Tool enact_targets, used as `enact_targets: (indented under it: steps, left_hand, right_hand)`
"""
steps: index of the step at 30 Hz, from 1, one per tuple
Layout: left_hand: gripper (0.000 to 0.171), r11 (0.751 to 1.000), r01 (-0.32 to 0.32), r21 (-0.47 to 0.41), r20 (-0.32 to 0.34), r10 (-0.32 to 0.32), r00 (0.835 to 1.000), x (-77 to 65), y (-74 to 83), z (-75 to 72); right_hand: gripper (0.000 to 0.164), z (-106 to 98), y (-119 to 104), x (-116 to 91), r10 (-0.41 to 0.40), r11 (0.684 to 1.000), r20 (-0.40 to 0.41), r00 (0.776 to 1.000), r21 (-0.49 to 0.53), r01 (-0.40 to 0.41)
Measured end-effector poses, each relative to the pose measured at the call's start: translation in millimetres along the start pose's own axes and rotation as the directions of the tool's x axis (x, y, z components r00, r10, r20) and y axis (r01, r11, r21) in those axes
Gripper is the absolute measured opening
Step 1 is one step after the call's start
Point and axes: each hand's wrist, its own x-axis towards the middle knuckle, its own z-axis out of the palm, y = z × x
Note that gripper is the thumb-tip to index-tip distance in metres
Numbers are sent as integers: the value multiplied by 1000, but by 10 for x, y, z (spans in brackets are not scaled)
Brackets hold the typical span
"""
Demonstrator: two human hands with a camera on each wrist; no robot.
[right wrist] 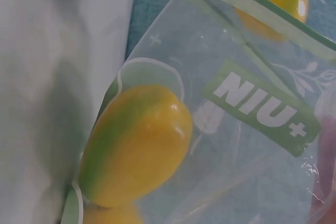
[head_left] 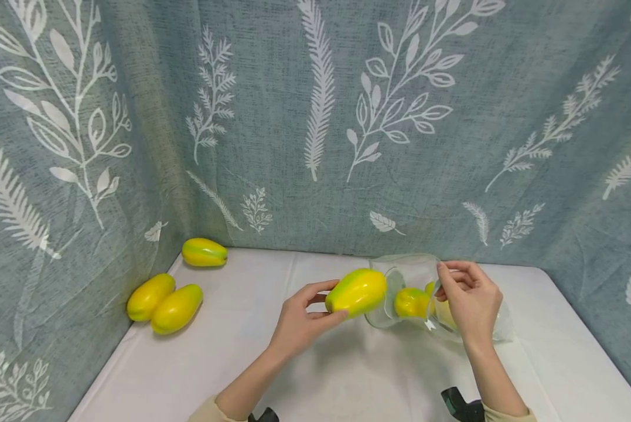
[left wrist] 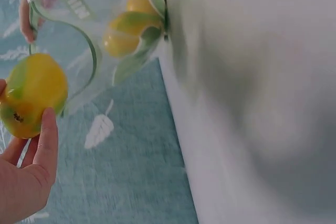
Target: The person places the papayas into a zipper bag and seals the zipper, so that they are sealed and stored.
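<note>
My left hand (head_left: 304, 316) grips a yellow-green papaya (head_left: 356, 292), thumb on the near side and fingers behind. The fruit's right end is at the mouth of a clear plastic bag (right wrist: 231, 177) with green edging and a "NIU+" label; I cannot tell whether it is inside the rim. With thumb and fingers, my right hand (head_left: 470, 299) pinches the bag's upper edge. Inside the bag lies another papaya (right wrist: 139, 145), with more yellow fruit (right wrist: 113, 215) partly hidden below it. In the left wrist view, the held fruit shows a dark stem spot.
Two papayas (head_left: 177, 309) lie side by side at the table's left edge, and a single papaya (head_left: 204, 252) sits behind them near the curtain. A blue-green leaf-patterned curtain (head_left: 273, 117) encloses the white table (head_left: 231, 363) at the back and sides.
</note>
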Motion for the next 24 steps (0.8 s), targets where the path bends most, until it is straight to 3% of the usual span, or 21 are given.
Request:
enact_targets:
  steps: [11, 16, 24]
  left_hand:
    - [44, 993, -120, 6, 72, 119, 990, 259, 55, 430]
    - [41, 982, -162, 94, 50, 158, 986, 343, 61, 605]
    - [42, 971, -194, 139, 6, 195, 981, 417, 57, 823]
  right_hand:
    - [14, -17, -13, 22, 11, 1000, -6, 1000, 4, -11]
    - [13, -16, -9, 23, 7, 1000, -10, 1000, -5, -7]
    - [14, -31, -2, 29, -3, 1000, -9, 1000, 10, 3]
